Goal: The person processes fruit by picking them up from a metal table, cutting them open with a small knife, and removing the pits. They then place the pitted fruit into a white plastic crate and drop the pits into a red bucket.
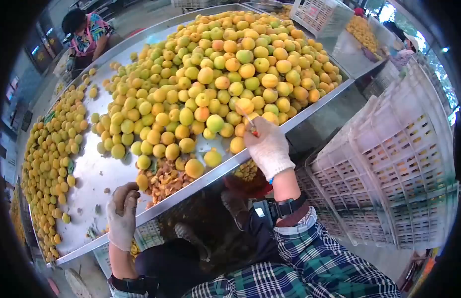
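Fruit [210,74] is heaped on the metal table [89,171], with crates [384,164] to its right and another person [94,36] at its far left. At its near edge, the right hand [270,147] grips a knife [253,130]; whether the left hand [123,216] holds anything, I cannot tell.

open metal tabletop [93,171] beyond left hand [122,218], heaped fruit [205,76] blocking the middle, stacked crates [389,164] at right

White latticed crates [389,171] at right, a co-worker [87,38] upper left.
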A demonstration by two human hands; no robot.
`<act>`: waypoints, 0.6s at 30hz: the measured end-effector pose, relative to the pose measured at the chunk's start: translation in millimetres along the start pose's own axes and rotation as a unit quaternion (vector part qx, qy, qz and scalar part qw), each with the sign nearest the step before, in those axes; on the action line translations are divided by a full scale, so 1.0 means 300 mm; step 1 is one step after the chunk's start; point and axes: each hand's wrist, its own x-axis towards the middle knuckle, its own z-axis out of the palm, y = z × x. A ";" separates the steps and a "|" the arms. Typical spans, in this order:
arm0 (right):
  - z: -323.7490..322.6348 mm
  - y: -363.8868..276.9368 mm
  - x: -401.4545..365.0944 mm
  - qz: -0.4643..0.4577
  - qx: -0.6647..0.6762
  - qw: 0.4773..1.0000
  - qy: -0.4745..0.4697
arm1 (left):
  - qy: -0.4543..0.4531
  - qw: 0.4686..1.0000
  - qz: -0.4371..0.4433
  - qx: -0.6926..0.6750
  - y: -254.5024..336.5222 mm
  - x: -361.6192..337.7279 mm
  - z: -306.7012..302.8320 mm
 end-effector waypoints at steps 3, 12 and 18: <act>-0.025 0.025 0.026 0.071 -0.040 0.995 -0.051 | -0.020 0.996 0.004 -0.081 -0.019 0.047 0.085; 0.040 -0.119 0.071 0.081 -0.220 0.939 -0.251 | -0.015 0.979 -0.050 -0.198 -0.012 0.117 0.320; 0.097 -0.121 0.075 0.067 -0.275 0.928 -0.241 | 0.021 0.979 -0.039 -0.201 -0.069 0.122 0.286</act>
